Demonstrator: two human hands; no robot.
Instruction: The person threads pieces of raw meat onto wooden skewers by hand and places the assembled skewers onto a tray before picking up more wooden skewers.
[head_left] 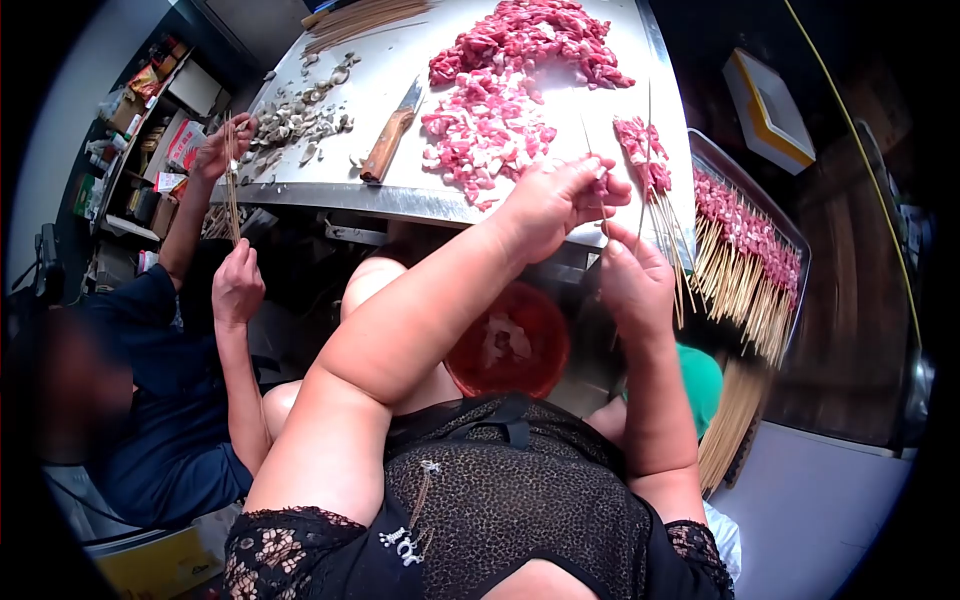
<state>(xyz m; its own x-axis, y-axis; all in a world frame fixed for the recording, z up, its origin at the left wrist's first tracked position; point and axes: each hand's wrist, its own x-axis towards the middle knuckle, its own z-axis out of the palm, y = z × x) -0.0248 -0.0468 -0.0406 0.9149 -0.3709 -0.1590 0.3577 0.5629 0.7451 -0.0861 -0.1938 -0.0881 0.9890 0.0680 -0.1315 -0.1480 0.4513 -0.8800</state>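
Observation:
My left hand point(560, 200) is at the table's front edge, its fingers pinched on a small piece of meat around a thin skewer point(587, 135). Just below it, my right hand point(637, 278) grips the same skewer between thumb and fingers. A pile of raw pink and red cut meat point(490, 130) lies on the metal table point(390, 205) beyond my left hand. Several skewers threaded with meat point(645, 160) rest at the table's right corner, close beyond my right hand, their bare sticks pointing toward me.
A tray of meat skewers point(745, 230) stands right of the table, with bare sticks point(735, 420) below. A wooden-handled knife point(390, 140) lies left of the meat. A red basin point(510, 345) sits underneath. At left, a co-worker's hands point(238, 285) hold sticks near greyish pieces point(300, 120).

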